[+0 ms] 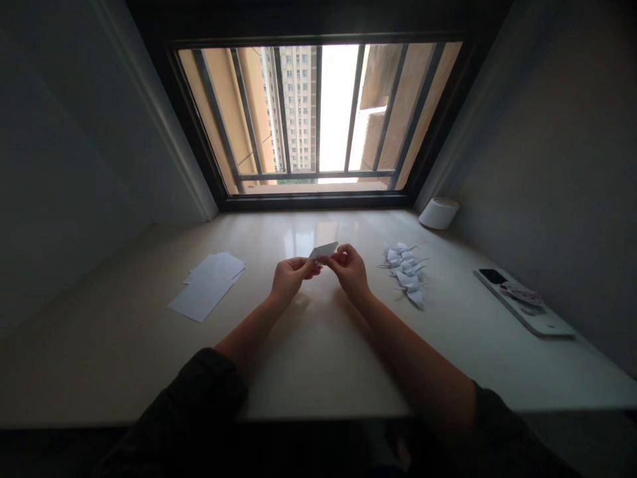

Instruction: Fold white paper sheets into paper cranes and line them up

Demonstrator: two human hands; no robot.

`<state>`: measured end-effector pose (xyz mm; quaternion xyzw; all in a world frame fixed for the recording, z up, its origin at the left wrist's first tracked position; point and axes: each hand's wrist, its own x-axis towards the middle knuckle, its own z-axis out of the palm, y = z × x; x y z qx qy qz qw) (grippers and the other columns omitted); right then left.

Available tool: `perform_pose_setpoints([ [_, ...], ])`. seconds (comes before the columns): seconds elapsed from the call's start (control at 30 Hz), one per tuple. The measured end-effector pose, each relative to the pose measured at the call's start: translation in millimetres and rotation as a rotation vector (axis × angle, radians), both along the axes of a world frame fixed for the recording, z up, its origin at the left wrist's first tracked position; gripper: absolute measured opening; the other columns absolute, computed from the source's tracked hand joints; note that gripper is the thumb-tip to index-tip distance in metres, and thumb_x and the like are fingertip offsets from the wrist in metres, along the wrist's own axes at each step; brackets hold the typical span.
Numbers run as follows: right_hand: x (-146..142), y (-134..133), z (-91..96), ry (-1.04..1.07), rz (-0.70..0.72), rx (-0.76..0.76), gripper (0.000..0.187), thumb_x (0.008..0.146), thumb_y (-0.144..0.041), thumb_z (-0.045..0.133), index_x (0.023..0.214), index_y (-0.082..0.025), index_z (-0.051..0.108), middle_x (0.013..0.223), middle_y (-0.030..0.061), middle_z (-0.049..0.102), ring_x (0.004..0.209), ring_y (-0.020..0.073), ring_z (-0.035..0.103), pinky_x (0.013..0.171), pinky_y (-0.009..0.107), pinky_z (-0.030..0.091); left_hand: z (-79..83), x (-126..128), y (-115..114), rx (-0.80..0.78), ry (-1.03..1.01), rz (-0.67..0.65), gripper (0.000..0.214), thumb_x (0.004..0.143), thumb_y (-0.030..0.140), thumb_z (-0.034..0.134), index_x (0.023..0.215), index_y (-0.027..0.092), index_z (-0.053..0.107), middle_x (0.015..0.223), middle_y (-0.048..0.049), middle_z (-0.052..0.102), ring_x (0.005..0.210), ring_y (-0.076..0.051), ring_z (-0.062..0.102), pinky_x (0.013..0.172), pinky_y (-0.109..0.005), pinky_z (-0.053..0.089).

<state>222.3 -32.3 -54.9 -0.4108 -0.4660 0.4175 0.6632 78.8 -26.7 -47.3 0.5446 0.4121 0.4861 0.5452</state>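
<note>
A small folded piece of white paper [323,250] is held up over the middle of the white counter. My left hand [292,275] pinches its lower left part between thumb and fingers. On the other side my right hand [350,269] grips its right edge, thumb beneath and index finger curled near the upper corner. The fingers partly cover the paper's lower edge. Right of my hands, several folded paper cranes [407,269] lie clustered together. To the left rests a loose stack of white paper sheets [212,279].
A white phone [525,305] with a grip on its back lies at the right, beside the wall. At the back right corner sits a white cylindrical object [438,214]. The counter [318,372] ends in front of a barred window [318,113].
</note>
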Motion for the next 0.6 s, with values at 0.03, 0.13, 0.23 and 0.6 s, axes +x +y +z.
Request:
perform_pose_setpoints([
  [0.03,-0.4,0.1,-0.7,0.048,0.037,-0.023,0.042,0.054,-0.039,0.078,0.069,-0.023,0.043,0.066,-0.0038,0.063,0.065,0.0158,0.061,0.066,0.03,0.049,-0.1,0.2,-0.2,0.003,-0.001,0.008,0.038,0.064,0.049,0.07,0.078,0.014,0.071,0.075,-0.011,0.071,0.072,-0.021,0.066,0.066,-0.031,0.049],
  [0.13,-0.8,0.9,-3.5,0.148,0.092,-0.074,0.047,0.048,-0.037,0.081,0.067,-0.022,0.041,0.061,-0.0063,0.06,0.058,0.0126,0.058,0.064,0.028,0.048,-0.9,0.7,-0.1,0.01,0.013,0.022,0.037,0.063,0.048,0.071,0.076,0.014,0.071,0.072,-0.0102,0.071,0.069,-0.02,0.065,0.063,-0.029,0.049],
  [0.23,0.0,2.2,-5.2,0.183,0.071,-0.092,0.048,0.046,-0.038,0.081,0.065,-0.022,0.04,0.055,-0.0083,0.055,0.052,0.0098,0.053,0.059,0.026,0.046,-2.7,0.5,1.0,0.025,0.039,0.003,0.036,0.064,0.048,0.07,0.075,0.014,0.071,0.072,-0.0099,0.071,0.067,-0.019,0.065,0.062,-0.028,0.048],
  [0.6,0.3,5.1,-4.3,0.138,-0.033,-0.078,0.042,0.055,-0.042,0.074,0.066,-0.022,0.039,0.057,-0.0069,0.054,0.055,0.0112,0.053,0.055,0.025,0.041,-5.1,5.0,1.5,-0.046,-0.031,-0.023,0.038,0.062,0.048,0.072,0.079,0.014,0.071,0.075,-0.0111,0.072,0.072,-0.021,0.067,0.066,-0.032,0.05],
])
